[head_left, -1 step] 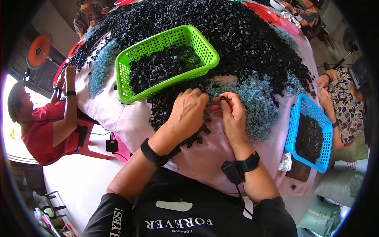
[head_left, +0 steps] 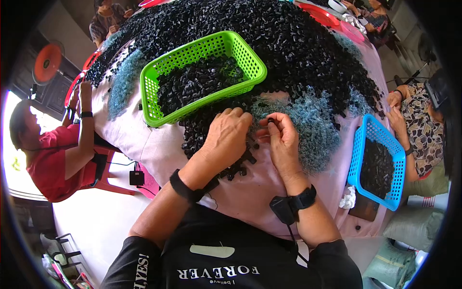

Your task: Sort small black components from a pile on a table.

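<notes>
Right hand raised over the pink-covered counter, I pinch a small black plastic piece between thumb and forefinger, just beside a heap of bluish, spring-like pieces. Close by, my left hand is curled knuckles-up above loose black plastic pieces, its fingertips hidden, so I cannot tell whether it grasps anything; beyond it sits a green plastic basket partly filled with more black pieces.

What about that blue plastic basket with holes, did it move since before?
No: the rectangular blue plastic basket shows no visible shift either way against the light-pink fabric tablecloth.
</notes>
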`<action>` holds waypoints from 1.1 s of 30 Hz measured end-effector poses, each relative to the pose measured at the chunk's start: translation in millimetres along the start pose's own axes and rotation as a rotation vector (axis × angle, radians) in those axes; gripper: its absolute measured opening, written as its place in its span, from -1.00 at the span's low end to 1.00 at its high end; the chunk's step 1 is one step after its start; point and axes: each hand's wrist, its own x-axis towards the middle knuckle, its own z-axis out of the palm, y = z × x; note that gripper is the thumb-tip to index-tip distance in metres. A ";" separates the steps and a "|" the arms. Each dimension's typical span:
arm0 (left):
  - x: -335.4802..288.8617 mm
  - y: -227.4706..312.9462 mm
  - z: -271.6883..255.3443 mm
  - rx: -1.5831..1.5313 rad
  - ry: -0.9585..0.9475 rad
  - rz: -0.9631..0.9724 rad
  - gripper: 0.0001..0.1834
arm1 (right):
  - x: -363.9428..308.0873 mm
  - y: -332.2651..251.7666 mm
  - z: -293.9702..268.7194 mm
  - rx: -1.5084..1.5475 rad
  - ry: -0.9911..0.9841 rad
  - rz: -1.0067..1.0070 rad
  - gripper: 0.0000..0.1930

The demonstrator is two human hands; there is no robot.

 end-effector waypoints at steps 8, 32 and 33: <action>-1.9 -5.7 -14.2 -0.336 0.109 -0.024 -0.86 | 0.7 -11.4 4.2 -0.007 -0.114 0.055 -0.85; -9.5 8.4 -10.6 -0.296 0.102 -0.186 -0.78 | -5.3 -10.0 7.5 -0.042 -0.172 -0.070 -0.85; -9.7 7.8 -10.5 -0.294 0.130 -0.197 -0.75 | -5.6 -9.8 7.5 -0.041 -0.174 -0.085 -0.85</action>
